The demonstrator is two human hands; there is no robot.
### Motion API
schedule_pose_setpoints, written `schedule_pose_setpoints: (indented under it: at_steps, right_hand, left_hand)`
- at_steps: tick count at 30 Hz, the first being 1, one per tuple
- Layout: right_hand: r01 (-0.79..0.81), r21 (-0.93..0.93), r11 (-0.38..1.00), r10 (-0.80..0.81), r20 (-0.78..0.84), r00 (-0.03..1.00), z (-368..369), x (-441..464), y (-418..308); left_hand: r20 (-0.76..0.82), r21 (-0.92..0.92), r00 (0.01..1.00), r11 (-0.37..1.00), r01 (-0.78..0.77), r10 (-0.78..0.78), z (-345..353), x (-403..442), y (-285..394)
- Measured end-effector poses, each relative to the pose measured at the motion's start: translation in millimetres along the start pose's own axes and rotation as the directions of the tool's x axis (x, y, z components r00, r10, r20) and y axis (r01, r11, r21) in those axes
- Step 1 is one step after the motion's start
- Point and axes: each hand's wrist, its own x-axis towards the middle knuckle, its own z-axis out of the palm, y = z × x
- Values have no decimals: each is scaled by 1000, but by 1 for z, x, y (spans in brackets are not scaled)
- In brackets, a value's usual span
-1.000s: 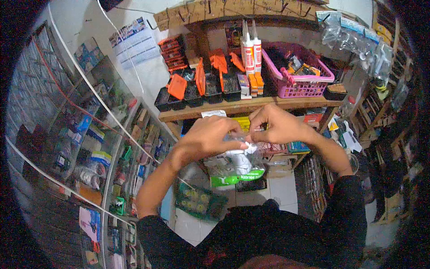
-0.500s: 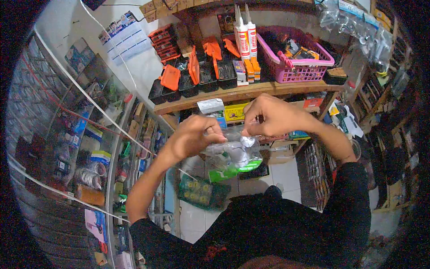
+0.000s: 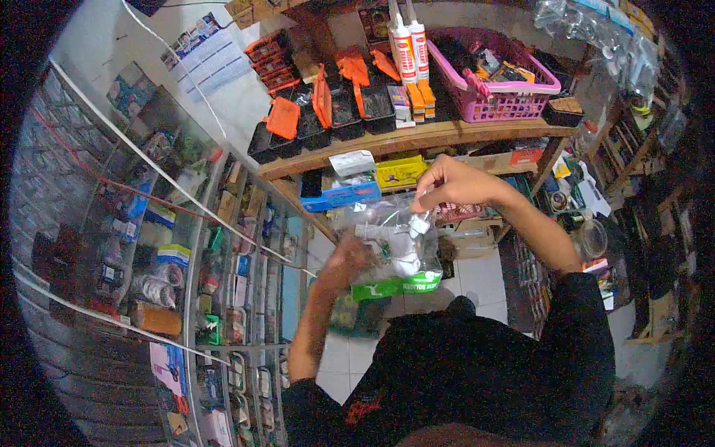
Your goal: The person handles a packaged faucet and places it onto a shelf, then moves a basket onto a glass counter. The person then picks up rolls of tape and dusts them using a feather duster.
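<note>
My right hand [image 3: 450,185] pinches the top edge of a clear plastic bag [image 3: 380,217] and holds it up in front of me. White pieces [image 3: 402,246] show through the plastic, but their kind cannot be made out. Along the bag's lower edge runs a green printed band [image 3: 398,285]. My left hand [image 3: 347,261] is at the bag's left side, smeared by motion, so I cannot see how its fingers lie or whether they grip the plastic.
A wooden shelf [image 3: 417,140] ahead carries black bins with orange lids [image 3: 283,118], sealant tubes [image 3: 403,52] and a pink basket [image 3: 510,100]. A blue box [image 3: 339,197] and a yellow box [image 3: 399,172] sit below. Glass cabinets [image 3: 175,223] line the left.
My left hand has moved from the bag's top edge down to its left side. The bag now hangs more upright, its green band facing me. My right hand still pinches the top.
</note>
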Motion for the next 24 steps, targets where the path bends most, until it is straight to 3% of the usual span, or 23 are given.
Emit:
schedule_pose_setpoints:
  at_steps: [1, 4, 7, 10, 13, 14, 17, 19, 21, 24]
  right_hand:
    - [-46, 1, 999, 46, 11, 999, 1, -1, 1]
    - [-174, -56, 983, 178, 86, 980, -3, -1, 6]
    - [101, -248, 963, -92, 48, 995, -7, 2, 35]
    - [163, -163, 973, -167, -8, 986, -4, 3, 49]
    - [29, -102, 994, -20, 81, 996, 9, 0, 38]
    - [95, -166, 982, -70, 151, 986, 13, 8, 54]
    - [12, -74, 997, 12, 314, 949, 33, 9, 61]
    - [59, -35, 998, -42, 356, 934, 41, 10, 80]
    - [60, -81, 995, -23, 406, 914, 44, 11, 86]
    - [170, -178, 969, -103, 333, 937, 48, 10, 97]
  left_hand:
    - [-43, 209, 999, 978, 18, -10, 9, 3, -18]
    - [-37, 49, 995, 995, 92, -90, 29, 2, -39]
    - [-65, -78, 992, 991, 105, -110, 67, -3, -9]
    - [-53, 58, 977, 977, 207, -204, 62, -10, -17]
    - [22, 178, 958, 944, 277, -285, 76, -18, -3]
    - [-4, 194, 960, 942, 274, -279, 76, -20, -16]
    - [28, 197, 955, 938, 285, -296, 70, -25, -52]
    - [188, 131, 921, 938, 321, -342, 63, -24, -60]
    - [200, 104, 930, 950, 295, -310, 65, -30, -67]
    - [171, 56, 926, 942, 332, -337, 72, -39, -67]
